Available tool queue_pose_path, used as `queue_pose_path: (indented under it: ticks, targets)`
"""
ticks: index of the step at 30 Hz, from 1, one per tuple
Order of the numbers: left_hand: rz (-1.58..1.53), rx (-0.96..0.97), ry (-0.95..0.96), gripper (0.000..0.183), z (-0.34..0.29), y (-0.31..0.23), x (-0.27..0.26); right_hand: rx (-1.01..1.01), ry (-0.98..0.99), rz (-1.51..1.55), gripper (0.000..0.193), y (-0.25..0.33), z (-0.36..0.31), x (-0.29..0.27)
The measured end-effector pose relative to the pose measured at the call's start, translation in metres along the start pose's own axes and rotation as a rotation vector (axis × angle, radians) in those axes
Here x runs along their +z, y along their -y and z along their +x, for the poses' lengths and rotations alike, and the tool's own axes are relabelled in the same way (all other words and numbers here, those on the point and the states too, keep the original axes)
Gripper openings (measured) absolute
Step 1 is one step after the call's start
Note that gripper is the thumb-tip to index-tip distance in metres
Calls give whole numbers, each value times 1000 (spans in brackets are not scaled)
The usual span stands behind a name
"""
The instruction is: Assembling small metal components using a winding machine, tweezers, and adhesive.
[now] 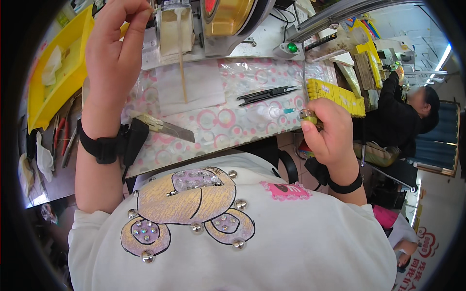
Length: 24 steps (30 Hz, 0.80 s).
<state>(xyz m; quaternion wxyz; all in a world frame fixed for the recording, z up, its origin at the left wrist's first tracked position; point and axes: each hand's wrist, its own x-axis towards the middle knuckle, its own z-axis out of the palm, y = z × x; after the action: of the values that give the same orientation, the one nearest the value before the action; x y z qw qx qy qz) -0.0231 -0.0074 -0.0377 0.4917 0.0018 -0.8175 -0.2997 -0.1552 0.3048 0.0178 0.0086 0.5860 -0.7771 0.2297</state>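
Note:
My left hand (114,53) is raised at the upper left, with thumb and fingertips pinched together. Whatever is between those fingertips is too small to make out. In my closed right hand (332,128), at the table's right edge, is a yellow-green lighter (310,118) with a metal top. Just left of the lighter shows a small teal-tipped piece (289,111). Black tweezers (267,95) lie on the patterned table cover (233,121). Below my left wrist rests a flat blade (177,132) with a wrapped handle. A thin wooden stick (182,72) slants over white paper (165,94).
A yellow tray (63,77) stands at the left, with red-handled pliers (63,131) below it. Beyond the paper is a machine with a gold roll (228,17) and a green button (291,47). A yellow block (337,97) lies beyond my right hand. A person (403,106) sits at the right.

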Motion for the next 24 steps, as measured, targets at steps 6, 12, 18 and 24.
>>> queue_pose_path:
  ticks: [6,12,18,24]
  targets:
    - [23,16,-10,5,2,-2,0,23,30,3,23,-8,-2,0]
    - [69,15,-27,5,6,-8,0,320,-26,281,56,-73,0,18]
    - [200,35,-30,6,9,-16,-1,127,171,255,80,-43,1,33]
    - [209,57,-73,7,10,-14,-3,-47,166,216,49,-34,4,70]
